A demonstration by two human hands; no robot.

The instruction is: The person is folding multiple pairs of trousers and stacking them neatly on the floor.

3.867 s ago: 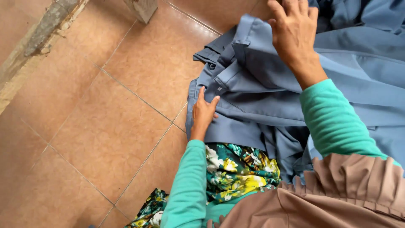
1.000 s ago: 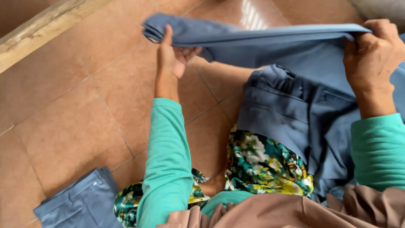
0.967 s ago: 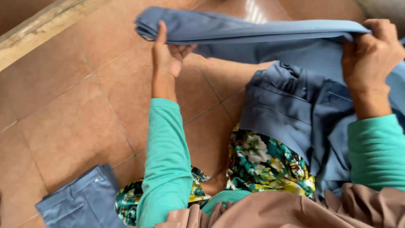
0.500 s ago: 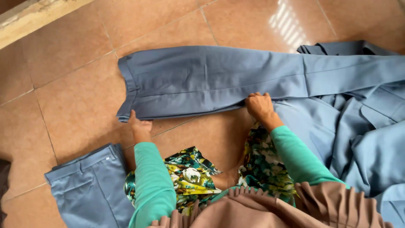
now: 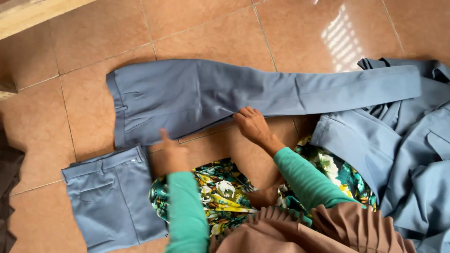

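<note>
Pressing right hand point(image 5: 252, 124) flat, fingers spread, on near edge of blue trousers point(image 5: 211, 96) laid lengthwise across tile floor point(image 5: 197, 28); left hand point(image 5: 169, 154) blurred, grip unclear, just below trousers' waistband. Folded blue trousers point(image 5: 110, 197) lie beside left arm.

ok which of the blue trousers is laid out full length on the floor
The blue trousers under the right hand, stretched across the tiles. The folded pair lies lower left; the heap is crumpled.
</note>
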